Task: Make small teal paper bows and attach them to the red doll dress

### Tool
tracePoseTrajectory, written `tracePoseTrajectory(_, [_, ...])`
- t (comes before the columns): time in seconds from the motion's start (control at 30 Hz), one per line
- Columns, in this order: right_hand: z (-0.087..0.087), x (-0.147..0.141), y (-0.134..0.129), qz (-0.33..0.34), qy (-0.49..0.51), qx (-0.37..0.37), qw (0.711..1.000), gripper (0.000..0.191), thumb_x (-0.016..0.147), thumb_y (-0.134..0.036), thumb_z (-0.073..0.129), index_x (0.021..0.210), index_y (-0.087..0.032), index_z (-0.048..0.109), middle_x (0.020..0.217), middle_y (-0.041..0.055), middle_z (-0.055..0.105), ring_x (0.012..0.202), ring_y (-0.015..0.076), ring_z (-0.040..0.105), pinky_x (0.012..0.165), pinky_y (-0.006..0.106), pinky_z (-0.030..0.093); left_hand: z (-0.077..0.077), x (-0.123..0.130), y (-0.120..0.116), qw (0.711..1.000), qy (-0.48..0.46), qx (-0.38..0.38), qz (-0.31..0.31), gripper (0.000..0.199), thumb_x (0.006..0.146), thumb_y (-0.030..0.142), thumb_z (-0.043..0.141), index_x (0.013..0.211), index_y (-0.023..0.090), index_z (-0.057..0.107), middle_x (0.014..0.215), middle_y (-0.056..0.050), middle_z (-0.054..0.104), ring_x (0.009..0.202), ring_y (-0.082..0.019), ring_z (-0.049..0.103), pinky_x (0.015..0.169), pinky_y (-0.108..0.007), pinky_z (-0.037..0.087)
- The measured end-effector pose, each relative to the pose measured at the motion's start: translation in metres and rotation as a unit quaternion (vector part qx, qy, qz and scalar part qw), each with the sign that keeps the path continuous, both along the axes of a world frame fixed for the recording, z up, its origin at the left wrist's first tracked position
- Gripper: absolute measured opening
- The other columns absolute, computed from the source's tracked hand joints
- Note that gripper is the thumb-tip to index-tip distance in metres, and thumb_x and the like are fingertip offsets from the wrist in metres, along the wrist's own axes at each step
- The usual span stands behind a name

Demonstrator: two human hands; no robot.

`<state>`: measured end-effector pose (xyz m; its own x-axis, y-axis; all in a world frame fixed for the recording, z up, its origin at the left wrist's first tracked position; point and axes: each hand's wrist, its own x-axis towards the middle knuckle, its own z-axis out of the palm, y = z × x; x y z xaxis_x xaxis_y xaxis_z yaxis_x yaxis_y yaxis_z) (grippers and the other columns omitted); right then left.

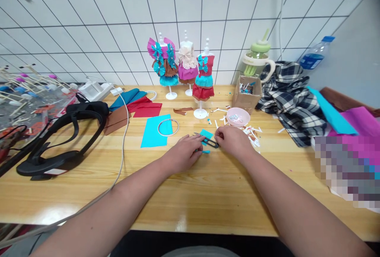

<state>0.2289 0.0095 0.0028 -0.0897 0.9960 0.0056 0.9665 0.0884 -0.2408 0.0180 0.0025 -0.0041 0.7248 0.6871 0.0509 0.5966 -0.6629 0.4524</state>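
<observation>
My left hand [188,151] rests low over the table with bent fingers, closed on a small blue paper piece [206,152] that pokes out by the thumb. Its fingertips reach over the tip end of small black-handled thread snips [211,142]. A small blue paper square [206,133] lies just behind the snips. To the right, my right hand [233,140] is closed in a pinch; what is between the fingertips is hidden. A white strip [216,123] is right behind those fingertips. Left of the hands, a metal ring [168,127] lies partly on a blue sheet [154,132].
Three dressed mini mannequins [203,81] stand by the wall. Right of them are a pink bowl [238,117], white scraps [252,134], a cardboard box [247,93], a cup [257,59] and checked cloth [289,95]. A black headset [68,138] and white cable [123,154] lie left.
</observation>
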Motion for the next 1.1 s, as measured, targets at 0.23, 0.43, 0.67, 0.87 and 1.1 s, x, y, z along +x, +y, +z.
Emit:
tracePoseTrajectory(0.23, [0.008, 0.013, 0.003, -0.06, 0.065, 0.024, 0.996, 0.019, 0.08, -0.033, 0.057, 0.084, -0.028, 0.074, 0.087, 0.0024, 0.072, 0.078, 0.0198, 0.061, 0.06, 0.027, 0.038, -0.006, -0.005, 0.007, 0.992, -0.098, 0.001, 0.076, 0.01, 0.085, 0.018, 0.05, 0.087, 0.021, 0.06, 0.13, -0.006, 0.06, 0.131, -0.022, 0.045, 0.106, -0.043, 0.038])
tracePoseTrajectory(0.43, [0.011, -0.009, -0.006, -0.026, 0.453, -0.026, 0.891, 0.024, 0.073, -0.041, 0.065, 0.078, -0.018, 0.069, 0.063, 0.0003, 0.063, 0.05, 0.0107, 0.049, 0.046, 0.024, 0.039, 0.001, -0.004, 0.01, 0.966, -0.192, 0.017, 0.172, 0.008, 0.083, 0.025, 0.058, 0.078, 0.02, 0.063, 0.102, -0.005, 0.07, 0.104, -0.022, 0.061, 0.096, -0.04, 0.043])
tracePoseTrajectory(0.67, [0.011, -0.048, -0.03, -0.032, 0.65, -0.156, 0.743, 0.03, 0.064, -0.044, 0.074, 0.078, -0.018, 0.065, 0.06, -0.0046, 0.054, 0.042, 0.0062, 0.041, 0.035, 0.02, 0.041, 0.015, 0.001, 0.001, 0.896, -0.329, -0.159, 0.253, 0.018, 0.078, 0.035, 0.063, 0.078, 0.017, 0.065, 0.077, -0.003, 0.069, 0.072, -0.016, 0.064, 0.069, -0.027, 0.05])
tracePoseTrajectory(0.87, [0.01, -0.049, -0.032, -0.055, 0.7, -0.214, 0.679, 0.032, 0.062, -0.041, 0.077, 0.083, -0.02, 0.065, 0.073, -0.0033, 0.058, 0.052, 0.0075, 0.05, 0.044, 0.024, 0.052, 0.018, 0.0, -0.002, 0.899, -0.321, -0.132, 0.267, 0.016, 0.078, 0.033, 0.065, 0.077, 0.017, 0.067, 0.078, -0.003, 0.071, 0.075, -0.016, 0.065, 0.071, -0.027, 0.05])
tracePoseTrajectory(1.1, [0.004, -0.054, -0.032, -0.069, 0.713, -0.178, 0.674, 0.031, 0.061, -0.042, 0.079, 0.075, -0.019, 0.064, 0.066, -0.0048, 0.056, 0.049, 0.0068, 0.048, 0.046, 0.024, 0.052, 0.027, 0.002, -0.007, 0.913, -0.289, -0.082, 0.274, 0.013, 0.078, 0.03, 0.065, 0.073, 0.018, 0.067, 0.074, -0.001, 0.071, 0.07, -0.014, 0.063, 0.069, -0.025, 0.05])
